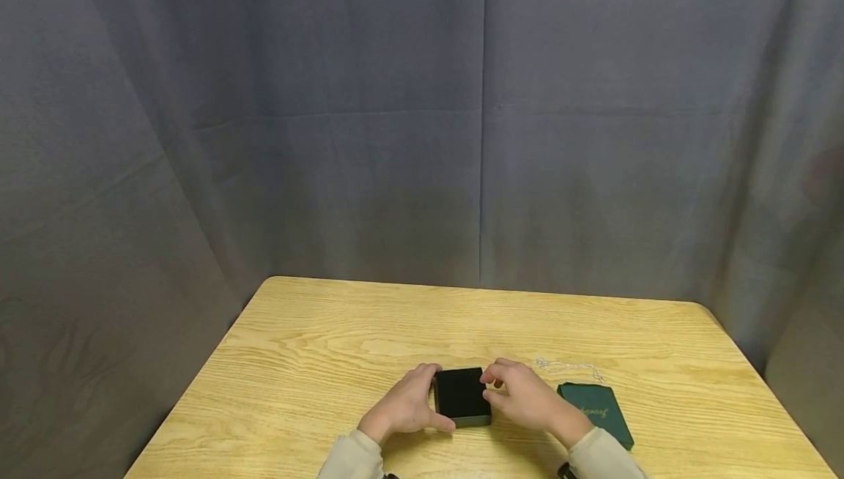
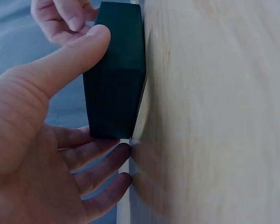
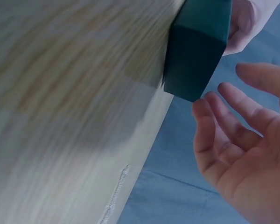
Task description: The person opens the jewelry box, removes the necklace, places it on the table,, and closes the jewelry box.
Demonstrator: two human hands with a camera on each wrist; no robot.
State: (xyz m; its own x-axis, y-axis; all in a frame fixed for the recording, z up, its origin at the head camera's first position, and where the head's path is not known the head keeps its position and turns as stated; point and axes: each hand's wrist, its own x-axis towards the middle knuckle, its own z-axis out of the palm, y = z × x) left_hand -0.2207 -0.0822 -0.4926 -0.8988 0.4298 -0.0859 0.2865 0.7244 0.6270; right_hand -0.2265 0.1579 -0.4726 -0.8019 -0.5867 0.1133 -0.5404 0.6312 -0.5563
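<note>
A small dark green jewelry box (image 1: 461, 395) with a black top face sits on the table in the head view. My left hand (image 1: 405, 402) holds it from the left, thumb on the near side wall and fingers around the far left corner; the left wrist view shows the thumb pressed on the green wall (image 2: 116, 74). At the box's right edge is my right hand (image 1: 524, 397), its fingers loosely bent. In the right wrist view those fingertips (image 3: 199, 106) are right at the box's corner, with the thumb apart from them.
Right of the right hand lies a flat green box lid (image 1: 596, 413) with gold lettering. Just behind it a thin silver chain (image 1: 572, 366) is stretched out on the wooden table (image 1: 316, 347). Grey curtains (image 1: 369, 171) hang behind the table and at both sides.
</note>
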